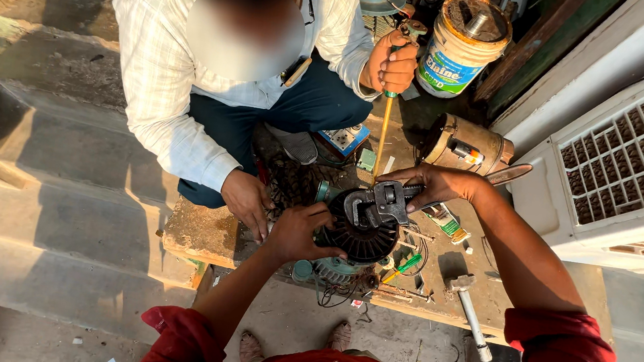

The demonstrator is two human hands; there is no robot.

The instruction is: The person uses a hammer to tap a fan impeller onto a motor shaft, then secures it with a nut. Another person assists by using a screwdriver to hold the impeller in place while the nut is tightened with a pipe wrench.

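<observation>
Head view, looking down on a low wooden tabletop cluttered with parts.

Left hand: fingers curled and clamped on the left rim of a black finned rotor, which sits near the middle of the tabletop, toward its near edge. A greenish motor body shows under the rotor at the near edge, with loose wires beside it.

Right hand: fingers closed around the handle of a pipe wrench. The wrench head lies on top of the rotor, about its centre; whether it bites a shaft there cannot be told.

Hammer lies near the right near corner, apart from both hands. Green-handled tool lies just right of the rotor.

Co-worker crouches at the far side in a light checked shirt. One co-worker hand rests on the tabletop just left of the rotor; the other grips a long screwdriver held upright, tip down behind the rotor.

Brass-coloured motor housing lies at the far right edge. White bucket stands beyond it. White louvred cooler stands to the right of the tabletop.
</observation>
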